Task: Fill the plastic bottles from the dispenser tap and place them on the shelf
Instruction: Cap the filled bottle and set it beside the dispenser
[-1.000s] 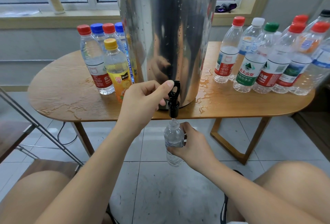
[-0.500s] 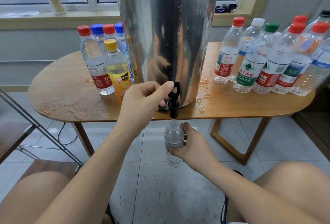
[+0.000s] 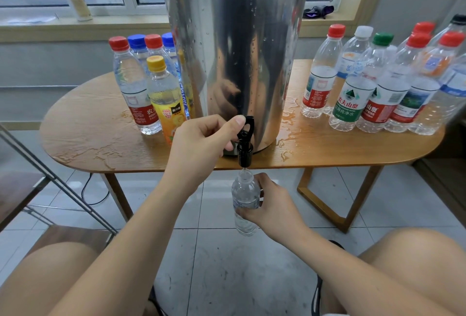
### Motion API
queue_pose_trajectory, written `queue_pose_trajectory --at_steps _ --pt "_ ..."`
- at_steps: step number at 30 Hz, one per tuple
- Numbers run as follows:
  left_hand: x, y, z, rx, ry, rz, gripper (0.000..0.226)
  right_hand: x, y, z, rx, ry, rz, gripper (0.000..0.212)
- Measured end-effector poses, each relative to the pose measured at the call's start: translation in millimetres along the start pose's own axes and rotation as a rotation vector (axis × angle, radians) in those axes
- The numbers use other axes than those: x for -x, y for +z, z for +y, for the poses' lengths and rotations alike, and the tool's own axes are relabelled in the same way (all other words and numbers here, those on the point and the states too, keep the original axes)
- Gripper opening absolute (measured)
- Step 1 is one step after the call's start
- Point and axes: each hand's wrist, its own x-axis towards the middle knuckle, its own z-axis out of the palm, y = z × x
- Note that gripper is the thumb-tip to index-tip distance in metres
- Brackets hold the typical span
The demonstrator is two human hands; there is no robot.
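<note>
A tall steel dispenser (image 3: pixel 234 45) stands on the wooden table (image 3: pixel 95 136), with its black tap (image 3: pixel 245 143) over the front edge. My left hand (image 3: pixel 199 144) grips the tap's lever, thumb on top. Below the spout my right hand (image 3: pixel 271 206) holds a small uncapped clear plastic bottle (image 3: pixel 244 197) upright, its mouth right under the tap. A thin stream of water runs into it, and the bottle looks more than half full.
Capped bottles (image 3: pixel 141 83) stand left of the dispenser, and several more capped bottles (image 3: pixel 378 83) crowd the table's right side. Water puddles (image 3: pixel 292 124) lie on the tabletop. A metal-framed shelf (image 3: pixel 50 184) is at lower left. My knees frame the tiled floor.
Nothing has visibly moved; both hands stay in place while water keeps running into the bottle.
</note>
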Motion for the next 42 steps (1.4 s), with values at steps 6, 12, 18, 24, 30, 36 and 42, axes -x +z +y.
queue_pose_trajectory --at_steps 6,12,18,24,30,36,42 --pt "0.1 -0.8 -0.2 -0.002 0.005 -0.001 0.049 0.2 0.1 0.3 -0.006 -0.001 -0.004 0.064" --pt "0.9 -0.8 0.5 -0.007 0.007 -0.001 0.048 0.6 -0.7 -0.7 0.019 -0.013 -0.003 0.065" --pt "0.8 -1.2 0.6 -0.003 0.009 -0.001 0.049 0.6 -0.3 -1.2 0.023 -0.013 -0.008 0.065" --pt "1.2 -1.8 0.5 -0.018 0.018 -0.003 0.051 0.3 0.7 -2.2 0.025 -0.01 -0.002 0.063" --pt "1.2 -2.5 0.5 -0.018 0.013 0.001 0.05 0.3 1.0 -1.2 0.026 -0.011 -0.002 0.063" --pt "0.9 -0.7 2.1 -0.019 0.0 0.01 0.048 0.5 1.2 -1.2 0.021 -0.009 0.001 0.063" --pt "0.4 0.0 3.1 -0.007 -0.007 0.008 0.048 0.8 0.6 -1.2 0.017 -0.012 0.002 0.066"
